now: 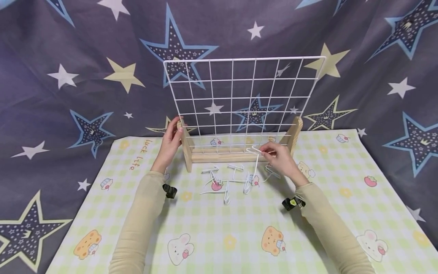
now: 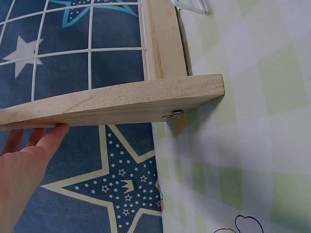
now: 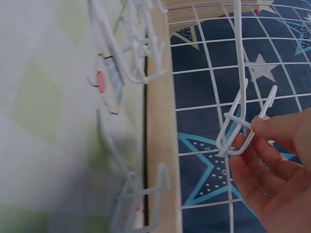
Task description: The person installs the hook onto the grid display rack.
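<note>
A white wire grid panel (image 1: 243, 98) stands upright in a wooden stand (image 1: 226, 157) on the table. My left hand (image 1: 171, 137) rests its fingers against the outer face of the stand's left wooden upright (image 2: 146, 97), near its top. With thumb and fingers, my right hand (image 1: 278, 156) pinches a white wire hook (image 3: 239, 121) by its bent end, in front of the panel's lower right part. The hook's long prong points down in the head view. Several more white wire hooks (image 1: 227, 192) lie loosely on the tablecloth just before the stand.
A green-checked tablecloth (image 1: 205, 228) with printed bears and rabbits covers the table. Behind it hangs a dark curtain (image 1: 102, 38) with stars. The stand's right wooden upright (image 1: 295, 133) rises just behind my right hand. Small black wrist cameras (image 1: 169, 191) sit on both sleeves.
</note>
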`<state>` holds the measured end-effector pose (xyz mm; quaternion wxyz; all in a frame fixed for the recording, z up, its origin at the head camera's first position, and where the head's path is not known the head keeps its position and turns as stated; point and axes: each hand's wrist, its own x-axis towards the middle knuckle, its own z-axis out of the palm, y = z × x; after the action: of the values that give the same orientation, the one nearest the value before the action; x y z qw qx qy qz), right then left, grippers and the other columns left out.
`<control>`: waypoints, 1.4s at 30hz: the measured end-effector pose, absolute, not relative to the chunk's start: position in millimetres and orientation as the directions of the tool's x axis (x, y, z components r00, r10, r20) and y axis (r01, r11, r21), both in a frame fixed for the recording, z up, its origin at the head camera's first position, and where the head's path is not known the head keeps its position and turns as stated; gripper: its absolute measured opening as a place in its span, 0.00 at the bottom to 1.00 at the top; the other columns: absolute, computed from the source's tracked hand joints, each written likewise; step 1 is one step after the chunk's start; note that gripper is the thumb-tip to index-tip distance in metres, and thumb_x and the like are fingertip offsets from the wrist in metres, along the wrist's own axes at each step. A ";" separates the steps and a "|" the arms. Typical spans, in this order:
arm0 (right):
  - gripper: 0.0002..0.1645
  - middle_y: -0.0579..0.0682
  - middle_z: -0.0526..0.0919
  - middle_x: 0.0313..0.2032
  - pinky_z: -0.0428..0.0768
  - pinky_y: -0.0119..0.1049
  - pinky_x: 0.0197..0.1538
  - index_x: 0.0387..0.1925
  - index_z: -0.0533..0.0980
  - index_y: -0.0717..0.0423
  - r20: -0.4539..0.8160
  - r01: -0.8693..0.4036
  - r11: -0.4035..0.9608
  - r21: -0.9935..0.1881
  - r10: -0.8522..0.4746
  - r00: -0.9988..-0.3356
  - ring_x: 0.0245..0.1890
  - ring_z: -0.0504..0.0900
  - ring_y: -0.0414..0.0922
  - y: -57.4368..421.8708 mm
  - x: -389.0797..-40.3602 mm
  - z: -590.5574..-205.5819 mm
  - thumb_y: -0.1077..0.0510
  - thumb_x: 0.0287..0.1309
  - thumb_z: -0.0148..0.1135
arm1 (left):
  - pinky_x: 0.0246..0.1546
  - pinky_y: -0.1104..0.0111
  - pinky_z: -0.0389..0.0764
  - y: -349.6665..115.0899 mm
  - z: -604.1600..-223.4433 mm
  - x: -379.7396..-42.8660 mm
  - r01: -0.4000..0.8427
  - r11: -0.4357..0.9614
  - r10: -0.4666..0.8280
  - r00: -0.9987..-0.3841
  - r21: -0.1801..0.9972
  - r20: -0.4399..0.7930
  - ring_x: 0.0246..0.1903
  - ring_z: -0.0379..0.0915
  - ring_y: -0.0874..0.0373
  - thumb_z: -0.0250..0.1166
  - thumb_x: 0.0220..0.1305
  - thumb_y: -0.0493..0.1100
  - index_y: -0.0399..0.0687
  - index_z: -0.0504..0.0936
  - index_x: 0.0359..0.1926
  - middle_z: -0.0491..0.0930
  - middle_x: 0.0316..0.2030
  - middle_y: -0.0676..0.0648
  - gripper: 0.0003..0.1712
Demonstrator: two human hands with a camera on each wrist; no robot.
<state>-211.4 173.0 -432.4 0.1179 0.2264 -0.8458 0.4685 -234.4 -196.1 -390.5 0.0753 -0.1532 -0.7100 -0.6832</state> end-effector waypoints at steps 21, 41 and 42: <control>0.05 0.63 0.81 0.34 0.78 0.24 0.37 0.37 0.79 0.73 0.485 -0.505 0.383 -0.773 -0.154 -0.861 0.32 0.80 0.47 172.8 -203.5 -368.8 0.75 0.56 0.62 | 0.55 0.41 0.68 -202.5 -412.0 -249.5 0.350 0.018 0.094 -0.933 0.937 0.347 0.54 0.67 0.46 0.46 0.77 0.41 0.45 0.57 0.72 0.64 0.59 0.27 0.26; 0.06 0.69 0.81 0.33 0.75 0.21 0.36 0.37 0.78 0.76 0.531 -0.504 0.406 -0.762 -0.053 -0.846 0.29 0.80 0.36 182.5 -195.7 -329.1 0.75 0.57 0.61 | 0.54 0.45 0.71 -202.7 -412.3 -249.9 0.349 0.026 0.094 -0.934 0.937 0.346 0.54 0.66 0.41 0.45 0.77 0.39 0.44 0.57 0.72 0.63 0.58 0.26 0.25; 0.06 0.69 0.81 0.33 0.75 0.21 0.36 0.38 0.78 0.76 0.532 -0.504 0.406 -0.763 -0.050 -0.845 0.29 0.80 0.35 182.9 -195.7 -327.8 0.75 0.57 0.61 | 0.54 0.46 0.72 -202.7 -412.9 -250.1 0.355 0.024 0.093 -0.932 0.935 0.351 0.54 0.66 0.40 0.45 0.77 0.40 0.44 0.57 0.71 0.63 0.58 0.25 0.25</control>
<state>-195.7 182.9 -327.8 0.2194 0.1710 -0.8091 0.5177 -250.1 -202.7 -412.9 0.0961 -0.1577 -0.7090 -0.6806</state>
